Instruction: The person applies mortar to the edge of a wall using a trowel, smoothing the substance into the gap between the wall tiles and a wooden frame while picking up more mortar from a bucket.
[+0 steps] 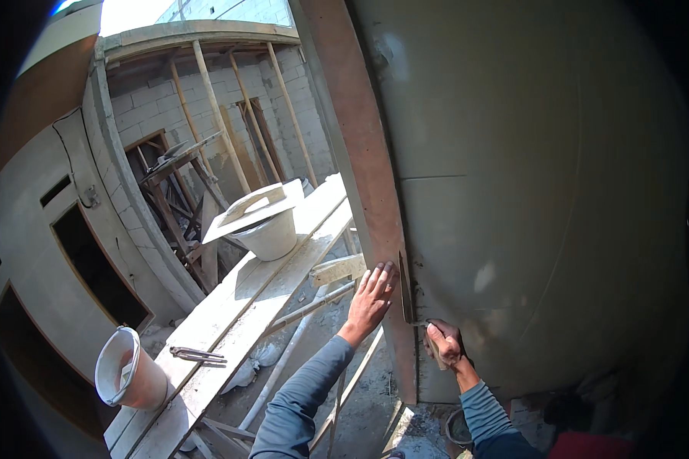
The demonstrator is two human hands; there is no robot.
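Observation:
My right hand [445, 342] is closed round the wooden handle of a trowel [406, 289]. Its narrow metal blade points upward, along the seam between a reddish-brown board [367, 138] and the grey plastered wall [505, 191]. Just left of the blade, my left hand [370, 298] lies against the board with its fingers stretched out. Nothing shows in that hand. The board runs upright along the wall's edge and leans slightly in this view. A short horizontal line and a long curved line mark the plaster.
Left of me, a plank scaffold [237, 317] carries a white bucket [134, 375], pincers [198, 356] and a grey bucket [271, 236] topped by a plastering float [256, 205]. Poles cross below the planks. Behind stands a block wall [153, 107] with timber props.

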